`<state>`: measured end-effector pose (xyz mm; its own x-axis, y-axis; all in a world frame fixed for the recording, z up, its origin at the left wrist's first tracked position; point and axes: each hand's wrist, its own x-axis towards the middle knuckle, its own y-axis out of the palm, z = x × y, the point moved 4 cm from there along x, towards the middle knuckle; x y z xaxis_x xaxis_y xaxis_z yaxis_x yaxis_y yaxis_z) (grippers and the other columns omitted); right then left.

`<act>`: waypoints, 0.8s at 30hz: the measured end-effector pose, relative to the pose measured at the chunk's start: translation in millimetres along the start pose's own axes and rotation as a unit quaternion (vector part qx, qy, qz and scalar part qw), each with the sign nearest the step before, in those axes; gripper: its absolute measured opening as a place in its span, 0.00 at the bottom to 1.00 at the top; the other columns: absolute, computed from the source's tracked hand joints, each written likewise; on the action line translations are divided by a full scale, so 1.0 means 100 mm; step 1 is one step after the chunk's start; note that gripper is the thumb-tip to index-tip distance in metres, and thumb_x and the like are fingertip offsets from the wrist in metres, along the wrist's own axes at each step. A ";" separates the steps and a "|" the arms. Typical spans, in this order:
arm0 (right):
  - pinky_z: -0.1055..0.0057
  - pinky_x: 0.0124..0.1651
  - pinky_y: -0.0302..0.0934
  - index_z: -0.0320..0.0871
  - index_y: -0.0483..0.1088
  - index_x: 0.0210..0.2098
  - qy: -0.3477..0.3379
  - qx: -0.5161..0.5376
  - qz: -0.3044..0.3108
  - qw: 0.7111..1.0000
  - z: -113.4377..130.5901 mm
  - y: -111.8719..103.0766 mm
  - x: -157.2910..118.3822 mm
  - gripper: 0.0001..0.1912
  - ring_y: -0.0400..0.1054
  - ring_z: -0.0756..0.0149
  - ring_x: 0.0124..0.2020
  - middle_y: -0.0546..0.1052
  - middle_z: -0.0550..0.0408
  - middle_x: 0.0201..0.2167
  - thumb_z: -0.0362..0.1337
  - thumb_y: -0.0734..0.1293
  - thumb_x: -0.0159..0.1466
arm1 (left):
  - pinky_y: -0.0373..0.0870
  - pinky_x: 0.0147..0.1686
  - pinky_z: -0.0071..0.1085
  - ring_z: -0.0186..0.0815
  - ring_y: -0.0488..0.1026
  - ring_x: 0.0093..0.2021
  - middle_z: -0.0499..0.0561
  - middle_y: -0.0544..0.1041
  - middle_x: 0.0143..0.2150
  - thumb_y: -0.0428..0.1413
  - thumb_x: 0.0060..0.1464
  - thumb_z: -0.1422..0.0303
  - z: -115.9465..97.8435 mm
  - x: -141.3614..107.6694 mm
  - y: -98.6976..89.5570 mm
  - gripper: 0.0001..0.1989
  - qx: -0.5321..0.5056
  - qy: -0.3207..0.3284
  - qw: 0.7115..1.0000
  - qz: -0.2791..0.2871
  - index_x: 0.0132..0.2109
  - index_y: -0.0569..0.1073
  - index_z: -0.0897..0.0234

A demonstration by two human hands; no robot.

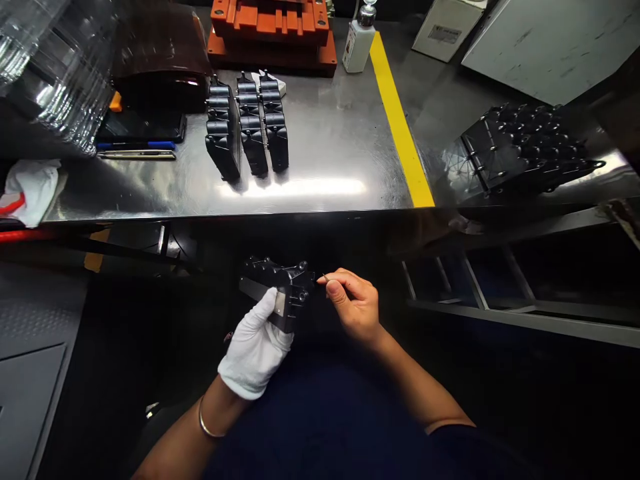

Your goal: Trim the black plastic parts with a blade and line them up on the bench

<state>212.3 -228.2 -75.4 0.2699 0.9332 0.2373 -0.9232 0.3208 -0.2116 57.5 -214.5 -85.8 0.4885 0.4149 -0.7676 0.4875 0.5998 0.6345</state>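
My left hand point(257, 347), in a white glove, is closed around a black moulded plastic part point(293, 293) with a flat metal plate on its side. The part is held tilted in front of the bench, with small round bosses along its upper edge. Bare and pinched, my right hand point(357, 303) is just to the right of the part's end. A thin dark sliver shows between its thumb and forefinger, too small to name. Three similar black plastic parts point(253, 127) stand in a row on the metal bench point(330, 140).
More black parts point(530, 150) are stacked at the bench's right, beyond a yellow tape strip point(400, 120). At the back are an orange fixture point(273, 33) and a white pump bottle point(359, 43). Pens point(140, 145) and clear plastic trays point(55, 73) lie left. A metal frame point(480, 287) stands lower right.
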 end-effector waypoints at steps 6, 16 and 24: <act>0.73 0.25 0.62 0.42 0.77 0.33 -0.091 -0.054 0.054 0.993 0.08 -0.09 0.02 0.07 0.67 0.71 0.22 0.77 0.54 0.24 0.34 0.65 0.63 | 0.77 0.31 0.18 0.28 0.80 0.28 0.50 0.81 0.26 0.38 0.66 0.76 -0.02 -0.04 0.05 0.22 0.014 0.035 0.997 -0.068 0.43 0.78 0.67; 0.73 0.26 0.63 0.43 0.78 0.34 -0.101 -0.065 0.071 0.990 0.06 -0.08 0.02 0.09 0.68 0.70 0.23 0.78 0.54 0.24 0.36 0.65 0.63 | 0.78 0.31 0.19 0.28 0.80 0.29 0.52 0.81 0.30 0.40 0.64 0.79 0.00 -0.07 0.06 0.19 0.041 0.049 0.994 -0.091 0.53 0.72 0.70; 0.73 0.26 0.64 0.42 0.78 0.34 -0.102 -0.052 0.093 0.989 0.02 -0.10 0.06 0.08 0.67 0.71 0.22 0.78 0.54 0.24 0.35 0.66 0.63 | 0.78 0.29 0.19 0.30 0.80 0.27 0.52 0.81 0.29 0.41 0.62 0.83 0.00 -0.06 0.05 0.19 0.091 0.090 0.988 -0.088 0.46 0.76 0.71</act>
<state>222.5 -225.9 -69.9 0.0276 0.9288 0.3696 -0.9157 0.1717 -0.3633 56.7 -213.9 -78.4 0.2555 0.4406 -0.8606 0.6827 0.5481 0.4833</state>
